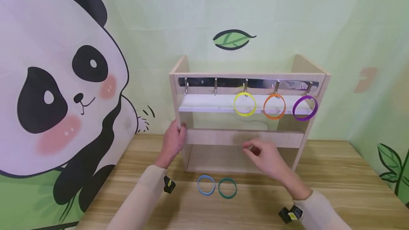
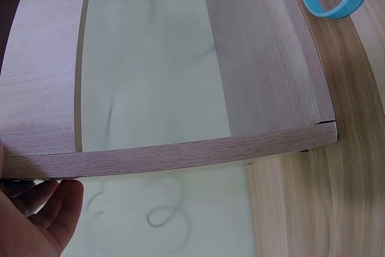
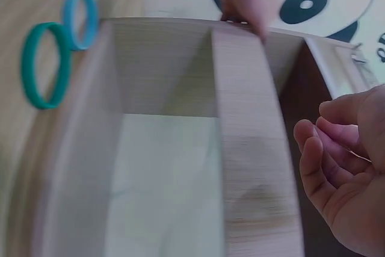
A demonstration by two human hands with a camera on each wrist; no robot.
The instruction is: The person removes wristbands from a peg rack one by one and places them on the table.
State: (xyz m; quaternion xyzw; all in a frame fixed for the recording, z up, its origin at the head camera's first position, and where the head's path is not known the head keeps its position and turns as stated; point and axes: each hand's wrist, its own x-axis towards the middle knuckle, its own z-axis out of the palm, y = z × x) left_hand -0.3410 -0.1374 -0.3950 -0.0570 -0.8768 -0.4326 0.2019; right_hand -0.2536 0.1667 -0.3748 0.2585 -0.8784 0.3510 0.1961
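My left hand (image 1: 174, 139) grips the left side panel of a small wooden shelf (image 1: 244, 138), thumb at the front edge and fingers on its outer side. In front of the shelf's middle board hovers my right hand (image 1: 263, 155), fingers loosely bent with a gap to the thumb and nothing between them. Yellow (image 1: 245, 104), orange (image 1: 274, 106) and purple wristbands (image 1: 305, 108) hang from hooks on the metal strip (image 1: 207, 82). Below, a blue wristband (image 1: 206, 185) and a green wristband (image 1: 227, 188) lie side by side on the table.
The two leftmost hooks (image 1: 186, 86) carry no band. A white board (image 1: 211, 103) runs behind the hanging bands. The shelf stands on a wood-grain table (image 1: 335, 173) close to a printed panda backdrop (image 1: 150, 45).
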